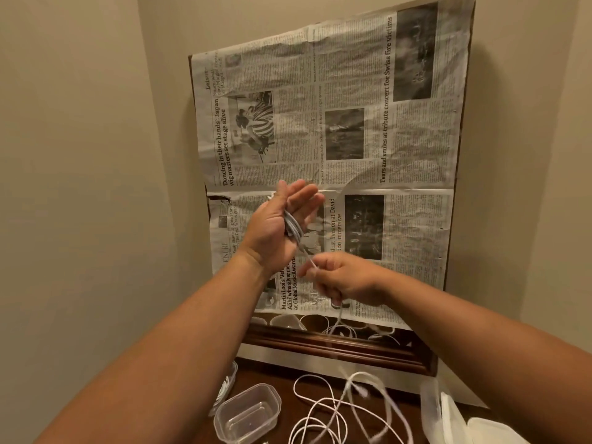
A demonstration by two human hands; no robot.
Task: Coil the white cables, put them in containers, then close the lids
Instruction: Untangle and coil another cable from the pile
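Head camera: The left hand (pixel 275 229) is held up with its palm showing and its fingers straight and close together. A long thin white cable (pixel 292 226) is looped a few times around this hand. How many loops there are is hard to count. The right hand (pixel 344 278) is lower and blurry, and its thumb and fingers pinch the same cable just below the loops. From there the cable drops down, smeared and faint, to a loose tangle on the dark brown wooden table (pixel 272 376).

A small clear plastic box (pixel 270 411) stands open near the tangle, and its front is cut off by the picture edge. A second clear box (pixel 228 384) is mostly hidden behind the left arm; something white seems to be inside. Pale plastic lids (pixel 445 411) lie on the right, partly behind the right arm.

A big crinkled sheet of newspaper (pixel 352 123) covers a shiny panel in a brown wooden frame (pixel 336 350) leaning in the corner. The walls (pixel 80 155) are plain beige.
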